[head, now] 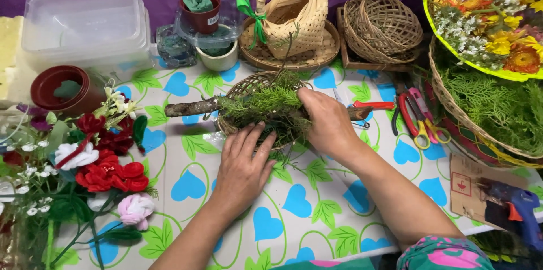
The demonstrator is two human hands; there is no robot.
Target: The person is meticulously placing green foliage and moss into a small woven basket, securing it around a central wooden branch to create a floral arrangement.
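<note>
Two hands pressing green sprigs onto a branch over a shallow woven tray.

The right hand (pixel 327 123) curls closed around the feathery green sprigs (pixel 261 104) and the rough grey branch (pixel 191 107); the left hand (pixel 243 165) lies flat, fingers spread, touching the flat wicker tray (pixel 240 88) at its near edge. Both forearms reach forward across the heart-patterned tablecloth (pixel 294 208), with red fabric flowers (pixel 110 174) at the left.

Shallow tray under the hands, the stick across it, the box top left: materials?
Tray: woven cane or bamboo, matte tan, lattice showing. Stick: real wood by its rough grey-brown bark; green sprigs cover its middle. Box: clear plastic, glossy, contents faintly visible through it.
</note>
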